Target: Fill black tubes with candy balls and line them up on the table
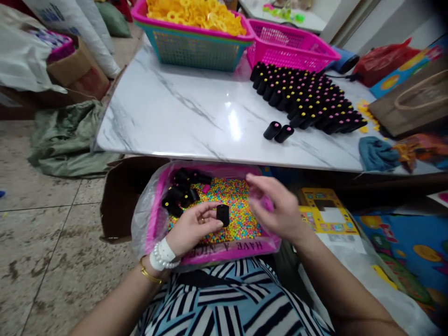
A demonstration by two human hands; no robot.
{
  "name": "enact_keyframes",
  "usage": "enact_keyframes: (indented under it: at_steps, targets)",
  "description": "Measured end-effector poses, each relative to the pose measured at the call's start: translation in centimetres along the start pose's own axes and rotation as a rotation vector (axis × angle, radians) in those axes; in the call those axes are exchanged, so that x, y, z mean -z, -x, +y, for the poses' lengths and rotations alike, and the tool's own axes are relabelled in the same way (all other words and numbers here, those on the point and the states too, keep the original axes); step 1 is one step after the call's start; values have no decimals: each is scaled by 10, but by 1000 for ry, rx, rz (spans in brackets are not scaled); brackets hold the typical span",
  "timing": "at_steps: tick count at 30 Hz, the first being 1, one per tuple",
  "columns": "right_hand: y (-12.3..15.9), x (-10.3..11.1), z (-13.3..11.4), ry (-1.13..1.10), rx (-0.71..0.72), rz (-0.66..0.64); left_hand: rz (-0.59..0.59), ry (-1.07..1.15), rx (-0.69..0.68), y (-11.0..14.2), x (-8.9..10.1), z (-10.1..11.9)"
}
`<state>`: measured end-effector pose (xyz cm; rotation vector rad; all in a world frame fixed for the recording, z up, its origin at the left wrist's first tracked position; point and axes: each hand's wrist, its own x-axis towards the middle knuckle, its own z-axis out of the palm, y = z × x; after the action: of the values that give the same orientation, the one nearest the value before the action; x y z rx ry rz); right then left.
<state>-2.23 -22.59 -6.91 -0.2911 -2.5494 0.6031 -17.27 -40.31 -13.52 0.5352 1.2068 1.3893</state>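
My left hand (196,221) pinches a small black cylinder (223,215) between thumb and fingers, above a pink tray (217,251). Colourful tiny beads (233,200) cover much of the tray's bottom. Several more black cylinders (182,189), some with yellow tips, lie jumbled at its far left. Over the tray's right side my right hand (275,205) is curled round a small pink object (267,203), partly hidden by the fingers and slightly blurred, so its kind is unclear. A loose pink piece (206,188) rests on the beads.
On the marble-patterned table (168,121) many black cylinders (304,95) stand in rows, with two more (279,132) apart in front. Behind are a basket of yellow plastic pieces (196,16) and a pink basket (290,46). A cardboard box (122,200) sits left of the tray.
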Motion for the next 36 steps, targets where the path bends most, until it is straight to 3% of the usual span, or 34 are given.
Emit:
enact_keyframes:
  at_steps: [2,4,7,11,13,16,20,23,27,32,36]
  targets:
    - [12,-15,-15,-38,247,-268,-37,8,21,-1,-4,-2]
    - [20,-28,-13,-40,341,-381,-58,-48,24,0,-8,-5]
    - [30,-41,13,-19,282,-436,-47,-354,-41,4,-6,-12]
    - [38,-52,43,217,225,-648,151,-1074,-234,7,12,-12]
    - [40,-59,44,310,209,-761,234,-1333,-275,5,20,-8]
    - [40,-66,34,220,189,-861,194,-1572,-291,-5,27,0]
    - [36,-60,29,-149,67,-736,57,-1802,-285,-22,28,3]
    - [37,-45,37,-326,-119,-573,38,-1886,-297,-31,29,0]
    - [43,-32,46,-626,-359,-484,17,-1911,-309,-41,28,-3]
    - [38,-24,41,-676,-320,-424,-17,-1922,-230,-52,23,3]
    - [24,6,30,-489,-238,-245,-14,-1924,-238,-52,24,5]
